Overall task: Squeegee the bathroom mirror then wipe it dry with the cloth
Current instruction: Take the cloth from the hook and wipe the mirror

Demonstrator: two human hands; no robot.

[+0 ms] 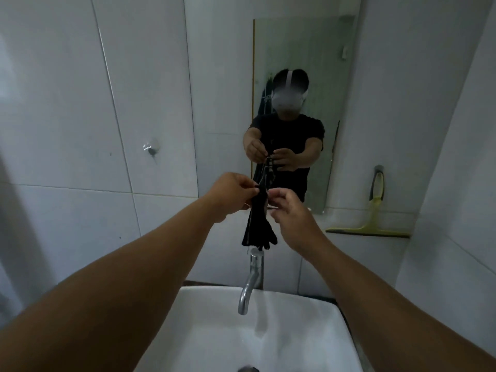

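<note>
A black cloth [259, 226] hangs bunched in the air above the tap, in front of the mirror's lower edge. My left hand [230, 194] pinches its top from the left. My right hand [288, 210] pinches the same top from the right, fingers curled at the cloth. The mirror [300, 63] is a tall pane on the tiled wall and reflects me and the cloth. A yellow-green squeegee [373, 224] with a grey handle stands on the ledge at the right, blade down, handle leaning on the wall.
A chrome tap [251, 283] rises right under the cloth, over a white basin [214, 331]. A chrome wall fitting [151, 149] sticks out of the tiles at the left. White tiled walls close in on both sides.
</note>
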